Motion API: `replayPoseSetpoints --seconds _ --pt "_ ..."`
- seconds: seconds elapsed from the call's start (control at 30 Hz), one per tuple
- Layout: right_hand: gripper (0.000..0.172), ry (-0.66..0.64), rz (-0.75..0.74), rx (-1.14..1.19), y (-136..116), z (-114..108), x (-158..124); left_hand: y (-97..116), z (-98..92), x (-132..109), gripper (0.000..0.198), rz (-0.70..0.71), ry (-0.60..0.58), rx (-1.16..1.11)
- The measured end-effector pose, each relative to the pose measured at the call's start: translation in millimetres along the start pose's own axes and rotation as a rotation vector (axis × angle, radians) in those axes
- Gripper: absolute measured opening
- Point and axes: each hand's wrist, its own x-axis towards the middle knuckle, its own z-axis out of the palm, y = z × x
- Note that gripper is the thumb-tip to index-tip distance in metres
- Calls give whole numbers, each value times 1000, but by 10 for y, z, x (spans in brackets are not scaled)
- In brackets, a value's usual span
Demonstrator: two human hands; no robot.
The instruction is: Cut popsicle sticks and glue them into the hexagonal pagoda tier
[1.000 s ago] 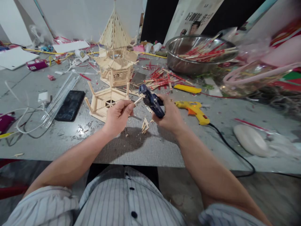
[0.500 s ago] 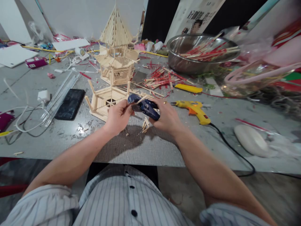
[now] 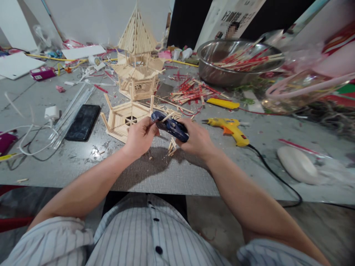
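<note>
Beyond the hands, tiered model [image 3: 137, 70]: pale slender wooden sticks, laid side by side; a steep pointed roof above a wider, flaring lower roof and an openwork hexagonal storey.
Hexagonal base [image 3: 118, 123]: the same sticks in nested rings, with a dark spoked opening at the centre and short posts standing at corners; it lies in front of the model, partly behind the left hand [image 3: 141, 136].
Blue hand tool [image 3: 173, 129]: dark, glossy, scuffed; held above the table between the two hands, just right of the base.
Pale stick [image 3: 167, 117]: thin and straight, slanting across the tool's head from the side of the left fingertips.
Left fingers: curled, thumb and forefinger pinched together at the tool's head, apparently on the stick; the exact contact is hidden.
Right hand [image 3: 195, 138]: wrapped around the tool's handle end, clenched on it.
Under the tool: short stick offcuts [image 3: 172, 147], loosely heaped.
Right of the hands: yellow glue gun [image 3: 231, 129] lying on its side, black cord trailing; yellow-handled cutter [image 3: 222, 103] near it; white rounded object [image 3: 296, 164] farther right.
Left of the hands: black phone [image 3: 83, 123], clear plastic strips [image 3: 70, 114], white charger [image 3: 51, 112] with looping cable.
Farther back: red-and-pale sticks [image 3: 187, 90] in a tangle; shiny metal basin [image 3: 222, 77] holding more of them.
Table [image 3: 83, 170]: grey, finely textured, stained, strewn with scraps.
Room: pale wall panel [image 3: 91, 22], black panels, a printed poster [image 3: 235, 16].
</note>
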Motion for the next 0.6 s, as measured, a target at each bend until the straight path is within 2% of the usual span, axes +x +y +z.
replayPoseSetpoints --seconds 0.27,0.6 --pt "46 -52 53 23 -42 -24 -7 2 6 14 22 -10 6 -1" --pt "37 -109 134 -84 -127 -74 -5 -10 25 20 19 -2 13 -34"
